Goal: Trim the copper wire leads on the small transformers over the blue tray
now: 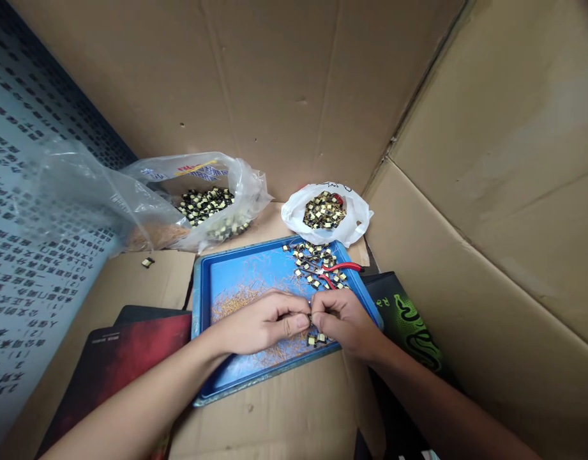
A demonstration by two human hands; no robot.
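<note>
Over the front part of a blue tray (284, 363), my left hand (269, 319) and my right hand (344, 319) meet at the fingertips. Both are closed in a pinch on one small transformer (311, 319), mostly hidden by the fingers. Just below the fingertips lie a few more small transformers (316, 340), black with pale yellow tape. A pile of the same parts (306, 259) fills the tray's back right corner, with red-handled cutters (344, 266) lying across it. Thin copper-coloured wire clippings (236, 300) are heaped on the tray's left side.
Behind the tray stand a clear plastic bag (248, 191) of the same parts and a white bag (294, 217) holding more. One loose part (148, 262) lies at left. A red-black mat (131, 358) and a black-green mat (408, 319) flank the tray. Cardboard walls (284, 83) enclose the back and right.
</note>
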